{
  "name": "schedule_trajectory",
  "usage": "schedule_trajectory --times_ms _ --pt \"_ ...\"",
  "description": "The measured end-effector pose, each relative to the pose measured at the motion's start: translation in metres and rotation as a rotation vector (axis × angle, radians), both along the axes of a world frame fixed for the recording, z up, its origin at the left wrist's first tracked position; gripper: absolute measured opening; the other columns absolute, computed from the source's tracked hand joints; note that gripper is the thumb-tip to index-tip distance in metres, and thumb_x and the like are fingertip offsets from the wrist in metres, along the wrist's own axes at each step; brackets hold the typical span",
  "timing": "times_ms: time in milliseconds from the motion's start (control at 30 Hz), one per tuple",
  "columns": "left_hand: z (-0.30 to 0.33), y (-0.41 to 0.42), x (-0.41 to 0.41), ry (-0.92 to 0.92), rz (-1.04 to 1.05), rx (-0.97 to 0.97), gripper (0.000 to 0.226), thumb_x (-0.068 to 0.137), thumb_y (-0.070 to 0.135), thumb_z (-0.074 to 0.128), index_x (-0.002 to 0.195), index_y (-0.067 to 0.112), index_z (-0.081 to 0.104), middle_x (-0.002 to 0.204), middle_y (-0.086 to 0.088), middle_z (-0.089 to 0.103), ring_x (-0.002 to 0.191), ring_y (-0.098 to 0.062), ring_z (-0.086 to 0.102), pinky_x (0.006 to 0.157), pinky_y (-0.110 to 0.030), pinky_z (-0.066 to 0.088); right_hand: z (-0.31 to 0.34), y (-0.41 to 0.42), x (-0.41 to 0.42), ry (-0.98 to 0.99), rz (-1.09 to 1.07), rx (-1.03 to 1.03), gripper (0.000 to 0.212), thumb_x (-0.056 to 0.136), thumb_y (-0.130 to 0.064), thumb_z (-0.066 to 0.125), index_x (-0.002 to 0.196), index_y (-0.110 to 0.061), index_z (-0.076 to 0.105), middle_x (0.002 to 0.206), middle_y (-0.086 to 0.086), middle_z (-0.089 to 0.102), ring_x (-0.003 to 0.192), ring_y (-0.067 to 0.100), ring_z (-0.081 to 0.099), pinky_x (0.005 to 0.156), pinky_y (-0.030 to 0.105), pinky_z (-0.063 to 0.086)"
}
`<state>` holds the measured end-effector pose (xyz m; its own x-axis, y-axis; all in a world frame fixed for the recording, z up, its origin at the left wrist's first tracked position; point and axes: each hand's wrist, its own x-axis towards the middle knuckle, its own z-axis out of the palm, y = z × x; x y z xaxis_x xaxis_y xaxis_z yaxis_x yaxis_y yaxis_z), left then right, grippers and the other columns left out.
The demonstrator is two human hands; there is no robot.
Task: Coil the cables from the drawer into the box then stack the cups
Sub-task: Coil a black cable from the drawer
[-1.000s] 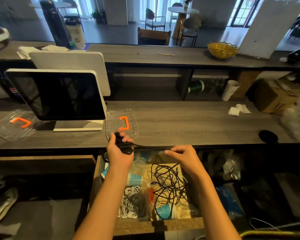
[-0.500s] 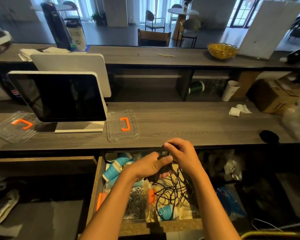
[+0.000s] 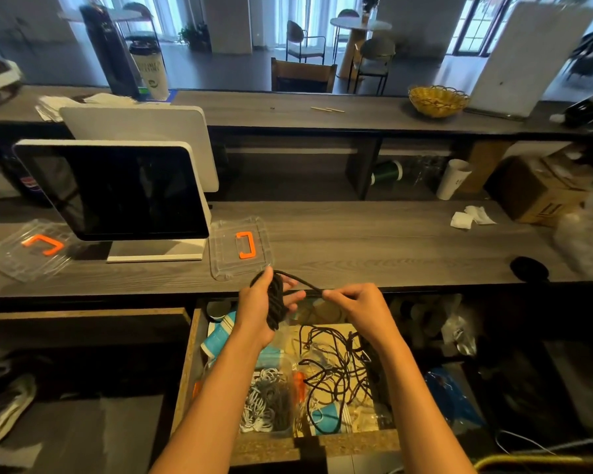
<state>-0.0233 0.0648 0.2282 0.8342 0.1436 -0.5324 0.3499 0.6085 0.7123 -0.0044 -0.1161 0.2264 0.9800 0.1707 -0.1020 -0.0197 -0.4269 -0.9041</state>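
A black cable point(image 3: 276, 299) is wound in several loops around my left hand point(image 3: 261, 309), which is held up over the open drawer point(image 3: 189, 364). My right hand point(image 3: 355, 304) pinches the free strand of that cable just right of the coil, pulled taut between both hands. Below, more loose black cable point(image 3: 336, 367) lies tangled in the drawer. Blue paper cups point(image 3: 220, 340) lie on their sides at the drawer's back left, another blue cup point(image 3: 327, 419) near the front. A clear box with white and grey cables point(image 3: 271, 401) sits in the drawer.
On the grey counter point(image 3: 374, 248) lie a clear lid with an orange handle point(image 3: 242, 246), a second such lid point(image 3: 31, 246) at far left, a screen on a stand point(image 3: 117, 189), crumpled tissues point(image 3: 469, 217) and a cardboard box point(image 3: 541, 196).
My hands were close together over the drawer half a second ago; they have since risen and parted, drawing the strand taut from the coil on my left hand.
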Motion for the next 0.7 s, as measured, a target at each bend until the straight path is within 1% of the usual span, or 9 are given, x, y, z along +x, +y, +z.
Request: schedule_trajectory --times_ms 67,133,233,300,367,467,500,600,700 --pt "-0.005 0.0 0.003 -0.061 0.148 -0.159 0.039 0.106 0.035 0.04 0.115 0.005 0.062 0.12 -0.02 0.066 0.089 -0.027 0.072 0.07 -0.038 0.058 0.0 0.002 -0.002 0.044 0.028 -0.001 0.016 0.087 -0.034 0.072 0.082 -0.022 0.081 0.071 0.002 0.074 0.064 0.003 0.061 0.059 0.019 0.045" --pt "-0.008 0.003 0.005 -0.153 0.272 -0.39 0.039 0.106 0.038 0.037 0.115 0.008 0.061 0.117 -0.015 0.066 0.094 -0.024 0.069 0.085 -0.043 0.052 0.003 0.004 -0.004 0.059 0.062 -0.005 0.017 0.088 -0.032 0.072 0.084 -0.018 0.081 0.069 -0.005 0.073 0.061 -0.005 0.06 0.055 0.01 0.043" --pt "-0.007 0.008 0.004 -0.273 0.389 -0.623 0.038 0.106 0.037 0.037 0.103 0.008 0.061 0.084 -0.005 0.065 0.068 -0.015 0.067 0.069 -0.033 0.057 0.003 0.004 -0.005 0.071 0.122 -0.009 0.019 0.087 -0.035 0.072 0.084 -0.018 0.081 0.076 -0.005 0.075 0.073 0.001 0.067 0.07 0.023 0.053" --pt "-0.005 0.011 0.003 -0.28 0.396 -0.572 0.034 0.105 0.037 0.039 0.098 0.011 0.06 0.072 0.001 0.056 0.054 -0.009 0.053 0.053 -0.021 0.049 0.001 0.004 -0.004 0.056 0.172 -0.056 0.018 0.087 -0.035 0.073 0.086 -0.019 0.08 0.08 -0.003 0.075 0.077 0.008 0.068 0.077 0.034 0.055" --pt "-0.004 0.012 0.004 -0.222 0.403 -0.274 0.032 0.104 0.038 0.044 0.094 0.012 0.061 0.069 0.0 0.055 0.049 -0.009 0.047 0.046 -0.021 0.043 -0.001 0.003 -0.006 0.031 0.234 -0.088 0.015 0.089 -0.031 0.07 0.093 -0.02 0.08 0.084 -0.005 0.075 0.08 0.006 0.068 0.08 0.034 0.054" --pt "-0.004 0.014 0.004 -0.168 0.265 0.662 0.038 0.099 0.04 0.055 0.083 0.008 0.068 0.067 -0.004 0.064 0.054 -0.013 0.056 0.051 -0.026 0.045 0.002 0.005 -0.012 -0.033 0.395 -0.141 0.017 0.094 -0.023 0.064 0.106 -0.02 0.077 0.09 -0.015 0.072 0.087 -0.002 0.065 0.08 0.02 0.051" --pt "-0.002 0.013 0.004 -0.17 0.158 0.887 0.043 0.097 0.044 0.056 0.079 0.006 0.067 0.066 -0.004 0.065 0.055 -0.014 0.058 0.052 -0.026 0.044 0.004 0.007 -0.012 -0.068 0.436 -0.176 0.017 0.095 -0.022 0.063 0.106 -0.019 0.076 0.089 -0.016 0.07 0.086 -0.003 0.063 0.079 0.019 0.05" --pt "0.001 0.009 0.008 -0.101 -0.299 1.086 0.055 0.096 0.055 0.049 0.073 0.008 0.064 0.068 -0.009 0.067 0.058 -0.016 0.06 0.055 -0.026 0.041 0.011 0.014 -0.01 -0.158 0.481 -0.195 0.016 0.095 -0.02 0.063 0.104 -0.019 0.076 0.086 -0.018 0.066 0.084 -0.003 0.061 0.075 0.012 0.043" --pt "0.003 0.005 0.002 -0.068 -0.709 0.994 0.071 0.09 0.072 0.034 0.081 0.01 0.067 0.068 -0.005 0.067 0.063 -0.018 0.063 0.057 -0.027 0.044 0.015 0.013 -0.008 -0.283 0.47 -0.189 0.014 0.093 -0.021 0.065 0.102 -0.02 0.076 0.087 -0.018 0.066 0.085 -0.002 0.058 0.08 0.015 0.039"
